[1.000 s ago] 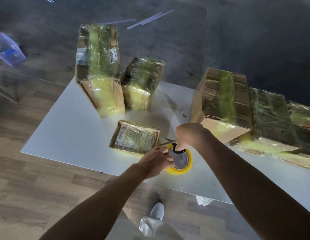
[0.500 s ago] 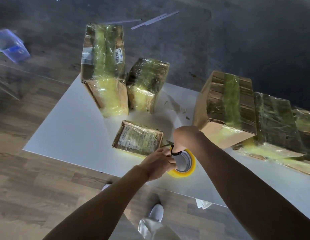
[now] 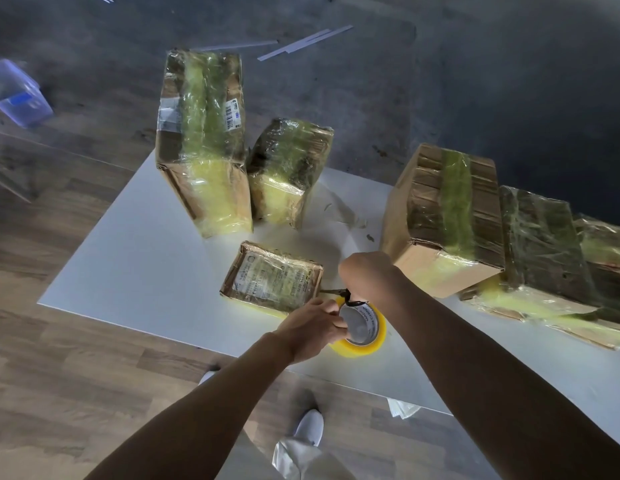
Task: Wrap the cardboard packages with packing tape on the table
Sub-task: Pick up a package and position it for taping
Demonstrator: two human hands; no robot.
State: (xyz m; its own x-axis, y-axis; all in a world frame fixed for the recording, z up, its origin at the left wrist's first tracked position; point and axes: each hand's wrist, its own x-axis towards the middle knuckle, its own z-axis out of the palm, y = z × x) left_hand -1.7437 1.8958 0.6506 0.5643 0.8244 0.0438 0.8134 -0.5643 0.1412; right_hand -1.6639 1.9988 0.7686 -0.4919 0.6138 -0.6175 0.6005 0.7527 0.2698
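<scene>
You have six cardboard packages on the white bench (image 3: 135,258), all showing yellowish tape. Two stand upright at the far left: a tall package (image 3: 203,140) and, just beside it on the right, a shorter package (image 3: 289,171). One small flat package (image 3: 272,277) lies near the front edge, label up. Three more sit at the right in a row: a big box (image 3: 443,216), a dark wrapped package (image 3: 540,244) touching it, and one more package (image 3: 606,244) cut off by the frame edge.

There is one tape roll (image 3: 362,327), yellow, held just right of the flat package. Your left hand (image 3: 310,327) is clamped on the roll's left side. Your right hand (image 3: 365,277) is closed around a pair of scissors (image 3: 336,291), its blades pointing toward the flat package's right edge; I cannot tell whether the blades are open.

The bench top is plain white, with scraps of clear tape (image 3: 339,209) lying between the package groups. Beyond it is dark grey floor with a few pale strips (image 3: 301,43); nearer you, wood-look planks. A clear plastic bin (image 3: 16,93) sits far left. Two white shoes (image 3: 310,427) show below the bench edge.
</scene>
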